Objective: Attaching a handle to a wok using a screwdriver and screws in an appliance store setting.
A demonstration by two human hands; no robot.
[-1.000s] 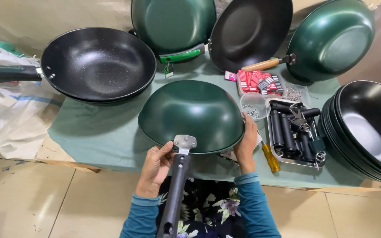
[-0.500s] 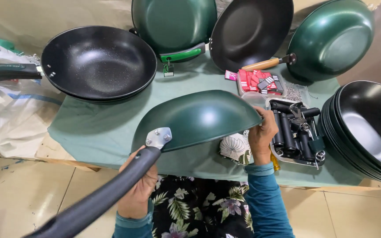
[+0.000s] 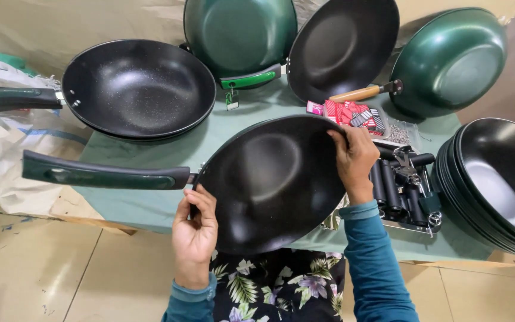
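We hold the black wok (image 3: 269, 185) tilted up in front of us, cooking side toward the camera, above the near edge of the surface (image 3: 150, 206). Left hand (image 3: 195, 229) is closed on the rim at the lower left, right by the joint where the dark green handle (image 3: 99, 173) sticks out to the left. Right hand (image 3: 355, 158) is closed on the upper right rim, fingers hooked over the edge. Both grips look firm, the wok spans between them. To do this well, we judge: keep the left grip close to the handle joint so the long handle's weight doesn't twist the pan, keep thumbs off the coating, and turn slowly so the handle clears the big black pan (image 3: 138, 86) beyond the left grip. Just right of the right grip sits a tray of black handles (image 3: 403, 188), with a stack of black woks (image 3: 501, 179) further right; red packets (image 3: 344, 112) lie just beyond it. Swing toward us, not outward, to avoid knocking those.
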